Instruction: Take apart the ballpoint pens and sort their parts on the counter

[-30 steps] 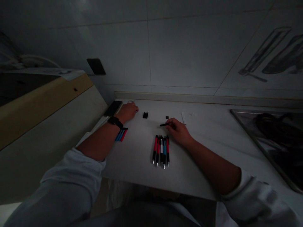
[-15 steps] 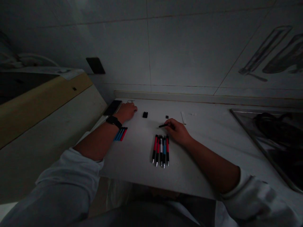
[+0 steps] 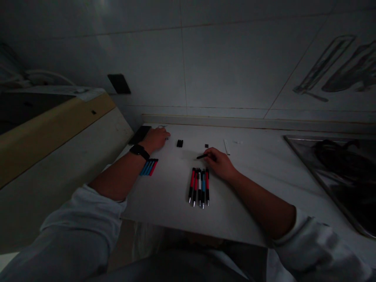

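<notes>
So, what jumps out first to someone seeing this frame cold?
The row of red, white and blue pens lies side by side on the counter, tips toward the camera. Right behind it the right hand pinches a thin black pen part; the left hand, black watch on its wrist, rests far left beside a dark phone, with loose blue and red barrels by that wrist.

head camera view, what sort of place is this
Probably a dim home kitchen: a white countertop against a tiled wall, with a steel sink set into it at the right.
</notes>
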`<state>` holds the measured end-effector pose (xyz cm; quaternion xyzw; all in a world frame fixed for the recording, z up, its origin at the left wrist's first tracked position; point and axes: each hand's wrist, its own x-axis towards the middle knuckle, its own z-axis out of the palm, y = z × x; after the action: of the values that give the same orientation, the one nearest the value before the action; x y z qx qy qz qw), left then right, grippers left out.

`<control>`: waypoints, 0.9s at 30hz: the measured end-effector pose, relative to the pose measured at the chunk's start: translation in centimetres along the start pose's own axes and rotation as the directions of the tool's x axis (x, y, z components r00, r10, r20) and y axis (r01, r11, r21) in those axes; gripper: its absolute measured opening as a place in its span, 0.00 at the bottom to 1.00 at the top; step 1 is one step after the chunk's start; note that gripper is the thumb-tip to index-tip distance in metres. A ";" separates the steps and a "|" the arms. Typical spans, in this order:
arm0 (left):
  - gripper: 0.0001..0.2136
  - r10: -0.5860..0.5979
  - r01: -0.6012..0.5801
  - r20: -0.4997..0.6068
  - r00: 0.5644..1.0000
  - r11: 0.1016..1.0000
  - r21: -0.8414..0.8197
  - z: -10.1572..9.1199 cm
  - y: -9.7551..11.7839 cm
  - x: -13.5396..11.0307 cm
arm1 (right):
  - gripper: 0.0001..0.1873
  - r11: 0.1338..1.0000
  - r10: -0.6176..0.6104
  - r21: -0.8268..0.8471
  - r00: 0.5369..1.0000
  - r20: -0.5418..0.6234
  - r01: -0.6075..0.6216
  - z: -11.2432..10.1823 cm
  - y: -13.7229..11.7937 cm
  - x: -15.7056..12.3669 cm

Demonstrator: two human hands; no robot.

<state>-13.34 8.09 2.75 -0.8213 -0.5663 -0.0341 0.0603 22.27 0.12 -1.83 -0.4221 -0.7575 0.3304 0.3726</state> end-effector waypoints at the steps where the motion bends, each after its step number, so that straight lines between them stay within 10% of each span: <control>1: 0.18 0.010 -0.010 -0.026 1.000 1.000 -0.003 -0.4 0.3 -0.1 | 0.09 1.000 0.003 0.008 1.000 -0.006 -0.003 0.0 0.0 0.0; 9: 0.21 0.458 -0.497 -0.201 0.866 0.833 -0.245 -5.0 9.6 -2.5 | 0.14 0.952 0.066 0.294 0.996 0.063 -0.081 0.1 -0.6 0.4; 18: 0.28 0.581 -0.631 -0.264 0.769 0.757 -0.170 -5.3 14.6 -4.9 | 0.18 0.811 0.046 0.561 0.973 0.225 -0.168 0.3 -1.4 0.2; 27: 0.25 0.227 -0.333 -0.310 0.923 0.874 -0.354 -1.8 9.4 -1.1 | 0.15 0.950 0.085 0.299 0.996 0.014 -0.085 -0.3 -0.3 0.7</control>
<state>-4.90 3.47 3.79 -0.8783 -0.4084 -0.2467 -0.0314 22.18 0.67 -1.24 -0.3930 -0.6799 0.4572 0.4174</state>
